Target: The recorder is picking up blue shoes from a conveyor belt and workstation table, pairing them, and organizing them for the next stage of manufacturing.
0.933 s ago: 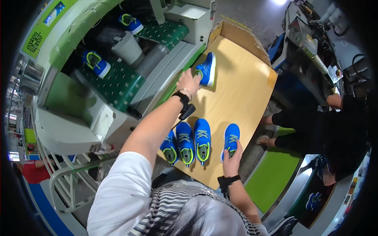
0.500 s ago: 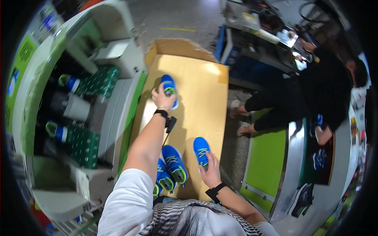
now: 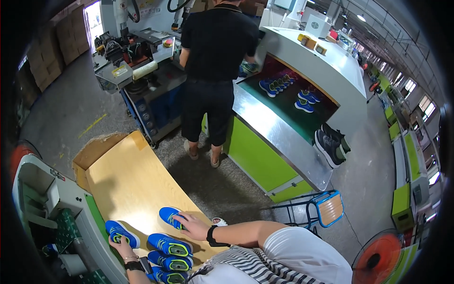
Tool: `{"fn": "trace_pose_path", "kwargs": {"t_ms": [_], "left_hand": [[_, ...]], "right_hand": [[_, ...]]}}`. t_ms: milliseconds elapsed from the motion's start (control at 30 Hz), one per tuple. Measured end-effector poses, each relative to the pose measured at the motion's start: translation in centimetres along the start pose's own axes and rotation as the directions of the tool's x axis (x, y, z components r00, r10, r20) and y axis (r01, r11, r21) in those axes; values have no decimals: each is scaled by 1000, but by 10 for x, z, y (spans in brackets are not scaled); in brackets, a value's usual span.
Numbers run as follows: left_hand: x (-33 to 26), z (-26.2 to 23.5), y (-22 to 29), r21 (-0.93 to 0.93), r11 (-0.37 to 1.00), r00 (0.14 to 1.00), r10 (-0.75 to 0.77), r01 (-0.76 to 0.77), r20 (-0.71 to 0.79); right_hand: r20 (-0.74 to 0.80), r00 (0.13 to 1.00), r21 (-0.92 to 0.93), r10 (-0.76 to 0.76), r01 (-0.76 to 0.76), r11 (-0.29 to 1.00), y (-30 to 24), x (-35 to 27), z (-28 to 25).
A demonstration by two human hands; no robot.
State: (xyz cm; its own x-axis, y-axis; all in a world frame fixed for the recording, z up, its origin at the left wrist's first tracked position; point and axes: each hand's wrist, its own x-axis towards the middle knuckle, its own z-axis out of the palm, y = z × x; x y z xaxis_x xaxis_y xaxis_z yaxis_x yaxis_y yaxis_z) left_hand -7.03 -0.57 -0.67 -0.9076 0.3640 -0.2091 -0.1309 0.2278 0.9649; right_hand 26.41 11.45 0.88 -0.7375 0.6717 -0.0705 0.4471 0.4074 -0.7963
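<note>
My left hand (image 3: 124, 249) is closed around the heel of a blue sneaker (image 3: 119, 232) with lime-green lining, at the table's left edge. Resting on the same table, near its right edge, another blue sneaker (image 3: 169, 216) has my right hand (image 3: 193, 227) gripping its opening and heel. Between my hands and closer to my body, several more blue sneakers (image 3: 163, 244) lie side by side, toes pointing left. Black bands circle both wrists.
The wooden table (image 3: 127, 175) ends in a cardboard edge. At left stands a machine (image 3: 71, 189). A person in black (image 3: 215, 52) works ahead beside a conveyor (image 3: 274, 137) carrying blue sneakers. Dark shoes (image 3: 331, 144), a stool (image 3: 328, 208) and an orange fan (image 3: 378, 258) are on the right.
My view has swung right and upward, bringing the conveyor and workshop into sight. The left-hand sneaker has come nearer along the table, beside the others. Both hands remain on their sneakers.
</note>
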Motion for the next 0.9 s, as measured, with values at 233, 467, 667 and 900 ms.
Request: {"fn": "trace_pose_path", "kwargs": {"t_ms": [233, 467, 667, 900], "left_hand": [[-111, 42, 58, -178, 979, 971, 139, -104, 197], [-180, 65, 52, 134, 846, 451, 135, -516, 882], [-205, 37, 44, 532, 271, 574, 102, -802, 813], [-206, 30, 18, 489, 299, 563, 257, -819, 786]], "right_hand": [[-30, 998, 343, 46, -33, 939, -23, 11, 22], [-28, 996, 262, 80, -70, 963, -38, -7, -56], [-106, 993, 148, 59, -43, 988, -15, -5, -40], [-93, 987, -191, 131, -147, 971, 7, -19, -35]]}}
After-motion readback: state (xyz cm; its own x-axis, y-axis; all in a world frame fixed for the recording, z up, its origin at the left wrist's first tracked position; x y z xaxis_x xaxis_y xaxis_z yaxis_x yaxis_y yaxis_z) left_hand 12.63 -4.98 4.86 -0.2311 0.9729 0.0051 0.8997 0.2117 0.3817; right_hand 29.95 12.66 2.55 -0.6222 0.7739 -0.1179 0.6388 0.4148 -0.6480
